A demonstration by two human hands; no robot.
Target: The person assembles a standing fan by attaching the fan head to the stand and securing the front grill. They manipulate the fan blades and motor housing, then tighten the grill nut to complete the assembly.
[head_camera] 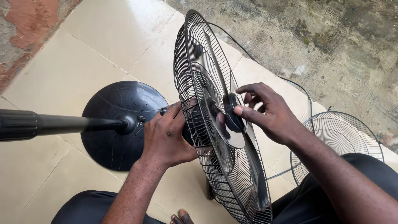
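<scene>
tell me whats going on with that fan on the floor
A person sits on the tiled floor working on a black standing fan. The left hand grips the back of the round black wire rear guard, while the right hand pinches the black hub cap at the centre of the translucent grey blades. The front wire guard lies detached at the right; the round black base and pole lie at the left.

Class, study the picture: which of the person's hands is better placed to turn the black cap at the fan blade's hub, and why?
The right hand, probably: its fingertips already pinch the black cap at the fan blade hub. The left hand sits behind the rear grille, bracing the fan.
</scene>
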